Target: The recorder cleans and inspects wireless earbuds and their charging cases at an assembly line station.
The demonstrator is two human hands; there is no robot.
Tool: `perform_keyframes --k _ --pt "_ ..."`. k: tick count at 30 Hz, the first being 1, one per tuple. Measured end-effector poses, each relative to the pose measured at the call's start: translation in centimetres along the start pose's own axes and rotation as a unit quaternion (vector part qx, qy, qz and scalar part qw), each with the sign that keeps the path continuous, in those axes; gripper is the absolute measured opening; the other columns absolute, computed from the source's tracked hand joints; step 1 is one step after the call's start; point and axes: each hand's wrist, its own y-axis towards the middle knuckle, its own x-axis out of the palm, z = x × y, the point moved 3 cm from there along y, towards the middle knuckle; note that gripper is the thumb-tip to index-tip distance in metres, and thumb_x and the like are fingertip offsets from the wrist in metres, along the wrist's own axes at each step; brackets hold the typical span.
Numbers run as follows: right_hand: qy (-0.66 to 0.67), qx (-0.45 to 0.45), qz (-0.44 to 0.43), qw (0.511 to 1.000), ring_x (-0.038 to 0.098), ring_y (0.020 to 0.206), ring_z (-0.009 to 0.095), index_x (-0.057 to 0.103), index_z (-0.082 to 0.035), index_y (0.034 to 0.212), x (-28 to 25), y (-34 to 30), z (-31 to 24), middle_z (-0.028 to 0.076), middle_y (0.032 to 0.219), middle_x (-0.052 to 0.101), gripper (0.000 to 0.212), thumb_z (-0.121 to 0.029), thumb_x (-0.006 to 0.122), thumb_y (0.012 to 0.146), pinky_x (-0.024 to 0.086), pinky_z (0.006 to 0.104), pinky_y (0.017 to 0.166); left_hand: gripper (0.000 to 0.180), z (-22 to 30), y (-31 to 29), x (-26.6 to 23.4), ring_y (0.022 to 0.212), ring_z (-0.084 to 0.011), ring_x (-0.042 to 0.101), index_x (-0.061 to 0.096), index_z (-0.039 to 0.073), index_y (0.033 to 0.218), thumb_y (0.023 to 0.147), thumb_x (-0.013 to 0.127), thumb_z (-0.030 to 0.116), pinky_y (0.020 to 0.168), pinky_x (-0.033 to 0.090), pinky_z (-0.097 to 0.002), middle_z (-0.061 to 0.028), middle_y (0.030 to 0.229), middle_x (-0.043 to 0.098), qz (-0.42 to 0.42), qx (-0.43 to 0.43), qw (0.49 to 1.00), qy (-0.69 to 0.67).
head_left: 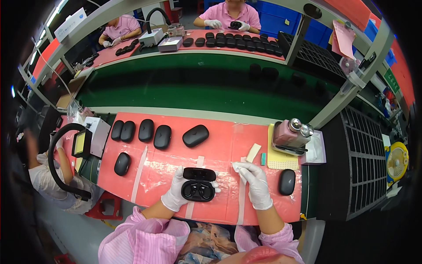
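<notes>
My gloved left hand (174, 194) grips an opened black earphone case (198, 174), its lid tipped back and dark earphones sitting in the lower half. To the right of it, my gloved right hand (256, 186) is closed in a pinch on a small white piece (236, 166), perhaps a wipe; its kind is hard to make out. The right hand is apart from the case. Nearest beyond that hand lie a cream-coloured block (253, 152) and a small teal block (263, 159). One closed black case (287, 182) rests to its right.
Several closed cases (162, 137) lie on the pink mat (176, 158). Metal-topped pump bottles (292, 130) stand in a tray at right, near a black slotted rack (362, 158). At left are a bent black tube (55, 163) and a white box (97, 134). A green conveyor (176, 88) runs behind; co-workers sit beyond and at left.
</notes>
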Motion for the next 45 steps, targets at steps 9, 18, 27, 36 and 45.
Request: perform_keyframes --k 9,18,27,36,45 --pt "0.004 0.011 -0.001 1.000 0.062 0.101 0.013 0.067 0.004 0.108 -0.3 0.3 -0.1 0.008 0.105 0.069 0.022 -0.007 0.057 0.092 0.044 0.0258 0.095 0.116 -0.2 -0.1 0.7 0.125 -0.0493 0.048 0.030 -0.012 0.143 0.075 0.056 0.078 0.110 0.036 -0.0527 -0.0324 0.131 0.052 -0.009 -0.012 1.000 0.023" --pt "-0.013 0.006 -0.007 1.000 0.060 0.095 0.011 0.068 0.002 0.105 0.2 0.0 0.1 0.006 0.101 0.069 0.021 -0.009 0.057 0.092 0.045 0.0243 0.091 0.121 0.0 -1.3 1.7 0.126 -0.0466 0.048 0.025 -0.011 0.145 0.072 0.059 0.079 0.109 0.037 -0.0510 -0.0303 0.131 0.053 -0.025 -0.030 0.998 0.049" --pt "-0.097 0.029 -0.042 0.994 0.057 0.087 0.009 0.061 0.001 0.122 -0.4 -0.3 1.1 0.004 0.105 0.065 0.029 -0.011 0.058 0.095 0.046 0.0241 0.083 0.114 0.0 -0.7 0.7 0.123 -0.0496 0.050 0.036 -0.008 0.142 0.072 0.058 0.079 0.106 0.040 -0.0537 -0.0301 0.130 0.054 -0.020 0.042 0.999 0.021" --pt "-0.344 -0.213 0.093 0.910 0.061 0.089 0.014 0.065 -0.002 0.111 -0.6 0.9 0.0 0.007 0.102 0.067 0.023 -0.002 0.062 0.089 0.050 0.0281 0.080 0.106 2.7 -0.8 1.5 0.117 -0.0422 0.056 0.044 -0.005 0.137 0.072 0.061 0.078 0.103 0.045 -0.0521 -0.0260 0.131 0.053 -0.025 0.181 0.981 -0.065" --pt "-0.586 -0.287 -0.049 0.757 0.062 0.087 0.024 0.065 -0.002 0.091 1.6 -0.2 0.6 0.009 0.087 0.063 0.011 -0.002 0.069 0.080 0.050 0.0337 0.079 0.115 2.1 -1.7 1.6 0.121 -0.0457 0.051 0.031 -0.004 0.145 0.070 0.063 0.079 0.102 0.046 -0.0508 -0.0243 0.127 0.051 0.060 0.191 0.979 -0.024"
